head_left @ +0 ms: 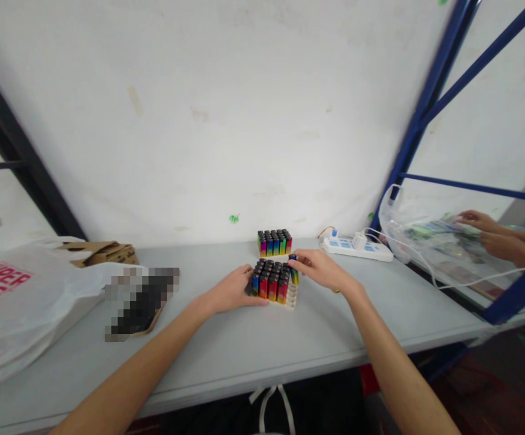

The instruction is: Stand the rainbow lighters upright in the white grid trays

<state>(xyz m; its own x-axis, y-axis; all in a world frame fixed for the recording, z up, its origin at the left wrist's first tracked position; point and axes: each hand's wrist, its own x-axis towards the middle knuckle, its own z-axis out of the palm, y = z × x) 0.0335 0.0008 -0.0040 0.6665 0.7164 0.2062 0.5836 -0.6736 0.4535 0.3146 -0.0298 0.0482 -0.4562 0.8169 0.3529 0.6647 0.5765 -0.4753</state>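
A white slotted tray (291,297) sits on the table in front of me, filled with upright rainbow-coloured lighters (272,286) with black tops. My left hand (232,290) is closed round the tray's left side, its thumb along the front edge. At the tray's right end, my right hand (315,266) pinches one lighter (295,275), upright, over or in the back of a column of bare slots; whether it touches the bottom is hidden. Behind stands a second block of similar lighters (274,243) near the wall.
A white power strip (357,248) with cables lies at the back right. On the left are a white plastic bag (31,302), brown cardboard (108,252) and a blurred-out dark phone-like object (142,302). Beyond the blue frame (418,127), another person's hands (484,226) handle plastic packets.
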